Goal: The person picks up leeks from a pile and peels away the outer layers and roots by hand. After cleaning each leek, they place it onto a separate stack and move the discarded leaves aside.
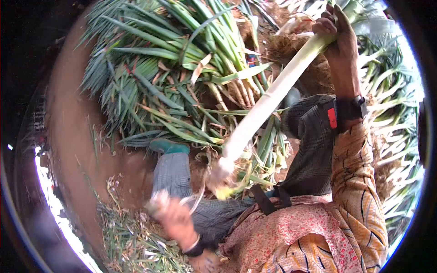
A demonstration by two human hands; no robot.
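A long green onion (268, 102) slants across the view, its white stalk bare and its root end low, near my lap. My right hand (336, 34) is closed around its upper, greener part. Its leaves run past the top edge. My left hand (175, 218) is below and left of the root end, smeared by motion. The fingers look curled around whitish skin (159, 203), and a thin pale strip arcs between this hand and the root end. Loose yellow-green leaf pieces (225, 192) hang by the roots.
A big heap of untrimmed green onions (154, 59) lies in front of me. Rows of white-stalked onions (387, 113) lie along the right. Leaf scraps (141, 236) cover the brown ground (73, 113) at lower left. My legs (173, 175) are spread around the work.
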